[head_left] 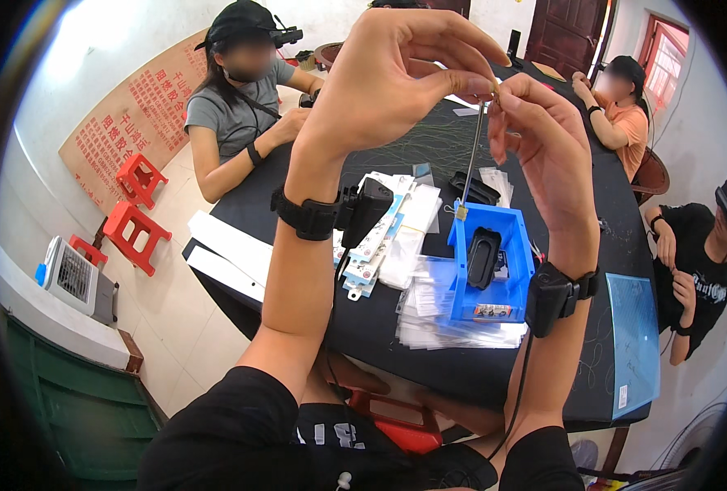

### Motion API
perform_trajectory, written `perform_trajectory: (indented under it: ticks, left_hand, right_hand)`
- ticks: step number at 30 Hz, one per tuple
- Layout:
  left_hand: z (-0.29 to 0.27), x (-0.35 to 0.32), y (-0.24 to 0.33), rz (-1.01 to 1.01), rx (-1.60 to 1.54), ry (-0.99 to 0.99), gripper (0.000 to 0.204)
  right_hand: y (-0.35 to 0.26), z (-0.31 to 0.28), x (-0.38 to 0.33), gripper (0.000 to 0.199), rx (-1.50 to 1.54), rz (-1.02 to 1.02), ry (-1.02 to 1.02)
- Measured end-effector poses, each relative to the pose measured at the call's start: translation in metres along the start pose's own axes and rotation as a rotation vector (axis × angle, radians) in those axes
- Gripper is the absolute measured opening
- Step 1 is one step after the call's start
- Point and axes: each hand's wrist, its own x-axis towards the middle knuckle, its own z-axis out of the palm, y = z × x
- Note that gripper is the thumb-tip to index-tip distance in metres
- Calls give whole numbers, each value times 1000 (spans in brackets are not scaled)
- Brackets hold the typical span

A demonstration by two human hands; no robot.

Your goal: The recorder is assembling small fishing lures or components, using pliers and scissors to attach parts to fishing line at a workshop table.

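Observation:
My left hand [396, 86] and my right hand [547, 123] are raised and meet at the top of a thin metal rod [475, 151]. Thumb and fingers of each are pinched together there; what they hold is too small to make out. The rod rises from a small yellowish clamp [461, 212] on the far left corner of a blue plastic box [460, 274]. Inside the box lies a black oblong tray [483, 258], with a small packet [494, 311] by the near wall.
Clear plastic sleeves [429, 315] lie under and beside the box, near printed cards [363, 270] and white strips [228, 250]. A blue translucent sheet [633, 344] is at the right. Other people sit left, far right and right around the black table [298, 327]. Red stools [137, 233] stand left.

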Motion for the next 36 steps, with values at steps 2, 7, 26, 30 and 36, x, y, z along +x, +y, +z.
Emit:
perform_trajectory:
  ticks: [2, 7, 26, 30, 36]
  left_hand:
    - [0, 0, 0, 1, -17, -7, 27]
    - [1, 0, 1, -11, -24, -4, 28]
    - [1, 0, 2, -16, -18, 26, 29]
    - [1, 0, 2, -18, -34, 27, 29]
    - [3, 1, 4, 25, -14, 37, 27]
  right_hand:
    - [0, -1, 0, 21, 37, 16, -28]
    - [-1, 0, 0, 21, 77, 30, -40]
    - [-1, 2, 0, 20, 58, -7, -53]
    - [-2, 3, -1, 20, 63, 0, -75]
    - [-2, 3, -2, 21, 68, -6, -88]
